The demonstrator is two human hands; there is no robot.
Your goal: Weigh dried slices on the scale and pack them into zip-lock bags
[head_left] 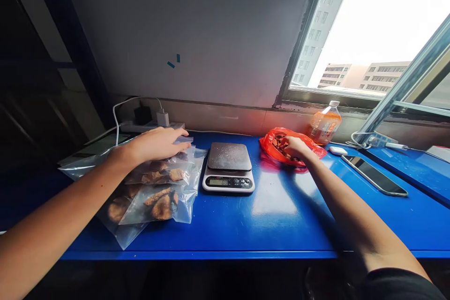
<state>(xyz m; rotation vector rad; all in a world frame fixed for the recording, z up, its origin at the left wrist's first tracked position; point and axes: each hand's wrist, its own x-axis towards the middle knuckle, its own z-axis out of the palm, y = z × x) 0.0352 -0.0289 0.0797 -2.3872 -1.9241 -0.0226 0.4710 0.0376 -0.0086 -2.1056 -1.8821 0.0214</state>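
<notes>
My left hand (154,144) lies palm down over the upper end of the clear zip bags (183,208), its fingers stretched out. Brown dried slices (162,207) show through the overlapping bags. On the right, my right hand (294,147) dips into an open red plastic bag (270,139) of similar dark brown pieces (278,143). Its fingers are curled down among them, and the fingertips are hidden. Between both hands sits a white kitchen scale (228,183) with a bare, powder-specked dark plate (230,156).
Behind the red bag stands a bottle of orange drink (326,124). A phone (374,176) and a small white case (338,150) lie at the right. A power strip with a white charger (162,117) and cable is at back left. The blue table (267,236) ends near me.
</notes>
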